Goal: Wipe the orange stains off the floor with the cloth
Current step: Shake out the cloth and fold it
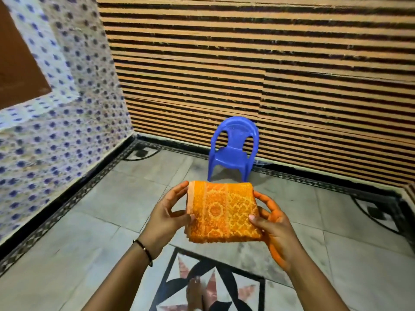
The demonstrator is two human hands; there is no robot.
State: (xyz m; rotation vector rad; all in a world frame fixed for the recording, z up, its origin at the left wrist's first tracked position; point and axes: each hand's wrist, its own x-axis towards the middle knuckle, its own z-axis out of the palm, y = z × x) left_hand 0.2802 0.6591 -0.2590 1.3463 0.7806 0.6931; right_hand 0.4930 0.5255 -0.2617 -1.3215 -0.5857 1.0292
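Cloth: the folded orange cloth (222, 212) is held up flat in front of the blue chair (231, 149), well above the floor (89, 221), probably readied for wiping.
Left hand (168, 216): grips the cloth's left edge, thumb on top.
Right hand (274, 227): clasps its right edge, orange smeared on the palm.
Stains: none I can make out on the tiles near the chair.

Dark bracelet (143, 249), bare forearms
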